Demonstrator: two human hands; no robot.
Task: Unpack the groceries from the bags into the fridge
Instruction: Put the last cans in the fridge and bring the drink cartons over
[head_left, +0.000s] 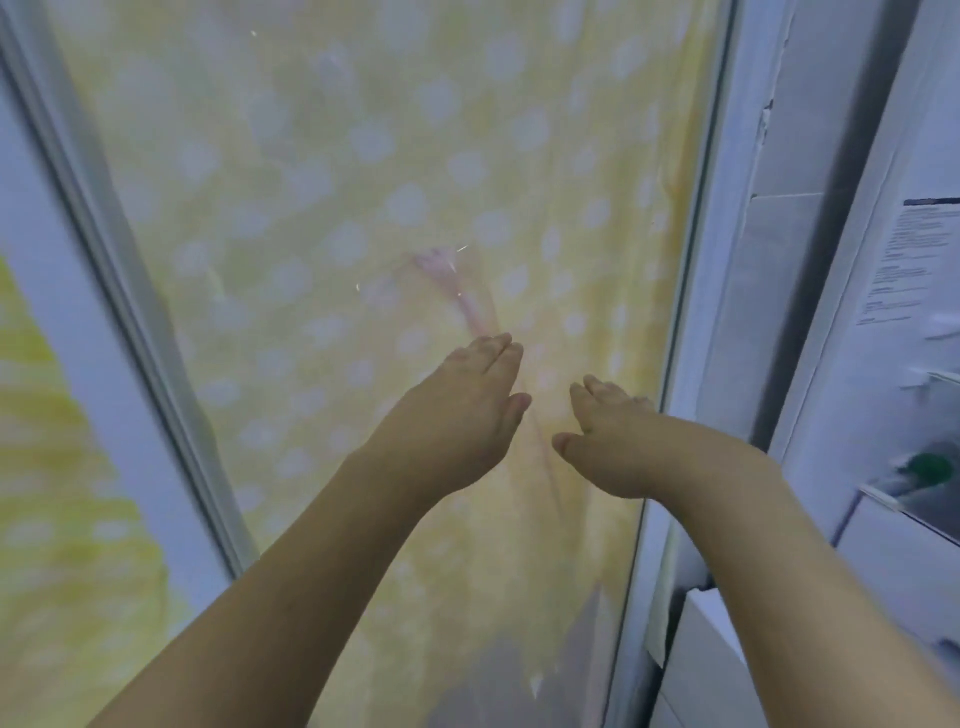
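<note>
— Head view: what are the hands doing?
— Left hand and right hand are reaching out flat, released, over the yellow dotted sheet.
— Groceries?
— None showing; fridge door is standing right, nothing to judge.

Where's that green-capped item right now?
In the head view, the green-capped item sits at the far right edge, on a fridge door shelf, to the right of the right hand. It is too blurred to identify.
</note>
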